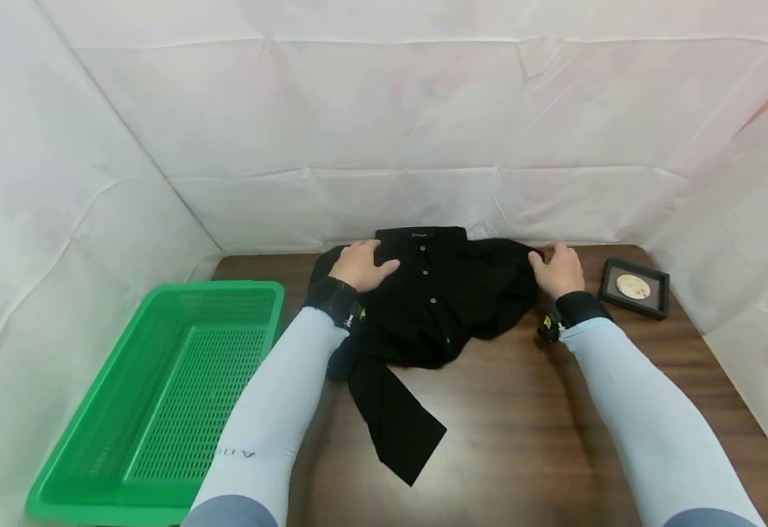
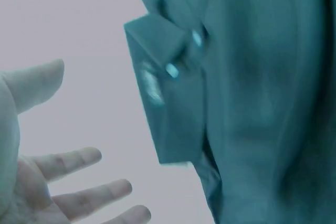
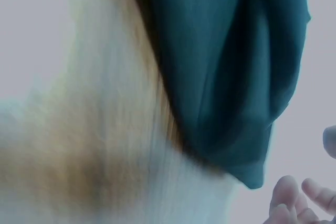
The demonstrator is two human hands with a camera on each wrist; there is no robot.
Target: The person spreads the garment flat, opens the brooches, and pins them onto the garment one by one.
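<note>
A black button-up shirt (image 1: pixel 452 293) lies front side up on the table, its collar toward the back wall. One sleeve (image 1: pixel 400 428) hangs toward the near side of the table. My left hand (image 1: pixel 362 266) is over the shirt's left shoulder, thumb spread. In the left wrist view the fingers (image 2: pixel 79 160) are stretched and apart from the collar (image 2: pixel 173 124). At the shirt's right end, my right hand (image 1: pixel 560 271) is beside the other sleeve (image 1: pixel 515 267). The right wrist view has loosely bent fingers (image 3: pixel 286 198) just off the cloth's corner, holding nothing.
A green plastic basket (image 1: pixel 277 311) stands at the left of the wooden table (image 1: pixel 502 417). A small dark frame with a round cream disc (image 1: pixel 634 286) lies at the back right. White sheeting (image 1: pixel 410 110) surrounds the table at the back and sides.
</note>
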